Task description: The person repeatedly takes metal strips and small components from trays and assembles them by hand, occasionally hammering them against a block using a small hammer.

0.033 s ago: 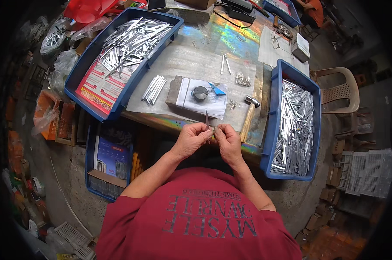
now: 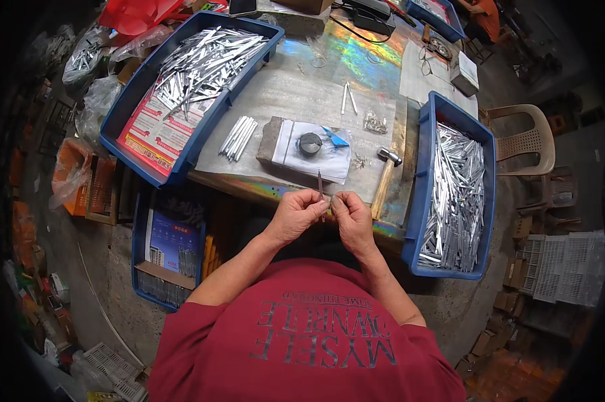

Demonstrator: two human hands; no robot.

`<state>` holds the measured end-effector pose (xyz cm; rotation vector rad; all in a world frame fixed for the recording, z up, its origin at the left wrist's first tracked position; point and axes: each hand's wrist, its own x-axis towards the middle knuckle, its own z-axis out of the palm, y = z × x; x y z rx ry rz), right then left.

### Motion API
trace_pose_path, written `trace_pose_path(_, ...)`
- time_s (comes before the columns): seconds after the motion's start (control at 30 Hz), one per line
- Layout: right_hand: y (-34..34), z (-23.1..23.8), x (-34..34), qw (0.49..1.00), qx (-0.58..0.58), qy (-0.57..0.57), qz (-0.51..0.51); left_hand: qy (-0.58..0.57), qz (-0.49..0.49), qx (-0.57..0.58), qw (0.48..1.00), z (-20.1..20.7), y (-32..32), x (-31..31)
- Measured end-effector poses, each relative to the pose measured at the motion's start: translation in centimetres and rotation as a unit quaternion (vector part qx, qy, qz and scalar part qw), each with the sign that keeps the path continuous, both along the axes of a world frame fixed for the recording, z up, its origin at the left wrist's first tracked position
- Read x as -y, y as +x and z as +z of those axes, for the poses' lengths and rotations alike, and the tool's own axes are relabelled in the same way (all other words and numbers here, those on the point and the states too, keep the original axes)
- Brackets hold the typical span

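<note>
My left hand (image 2: 298,216) is closed on a slim metal strip (image 2: 320,182), whose narrow tip points away from me. Right beside it, my right hand (image 2: 352,221) pinches with thumb and forefinger close to the strip; what lies between those fingertips is too small to make out. Both hands are held at the table's near edge. Just beyond them sits a block (image 2: 269,142) topped with white paper (image 2: 295,161) and a dark round metal piece (image 2: 310,144). A hammer (image 2: 385,182) with a wooden handle lies to the right of my hands.
Blue trays of metal strips flank me, one at left (image 2: 108,127) and one at right (image 2: 424,201). A row of strips (image 2: 238,139) lies left of the block. Small metal parts (image 2: 374,123) lie in a pile. A plastic chair (image 2: 540,137) stands beyond the right tray.
</note>
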<state>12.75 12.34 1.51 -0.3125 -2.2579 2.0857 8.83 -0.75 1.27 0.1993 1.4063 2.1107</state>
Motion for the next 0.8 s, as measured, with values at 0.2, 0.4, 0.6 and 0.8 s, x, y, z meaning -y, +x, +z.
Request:
trace_pose_path(0.2,0.1,0.7,0.4,0.998,0.047,-0.040,0.017,0.038,0.025,0.054,0.998,-0.6,-0.4,0.4)
trace_pose_path(0.4,0.2,0.6,1.6,0.975,0.050,-0.218,0.000,0.108,0.125,0.119,0.979,-0.6,-0.8,0.1)
trace_pose_path(0.6,0.1,0.7,1.9,0.966,0.062,-0.249,-0.004,0.128,0.136,0.121,0.975,-0.5,-0.6,0.2)
trace_pose_path(0.8,0.0,0.6,2.0,0.961,0.062,-0.270,-0.006,0.128,0.141,0.116,0.975,-0.4,-0.4,0.1)
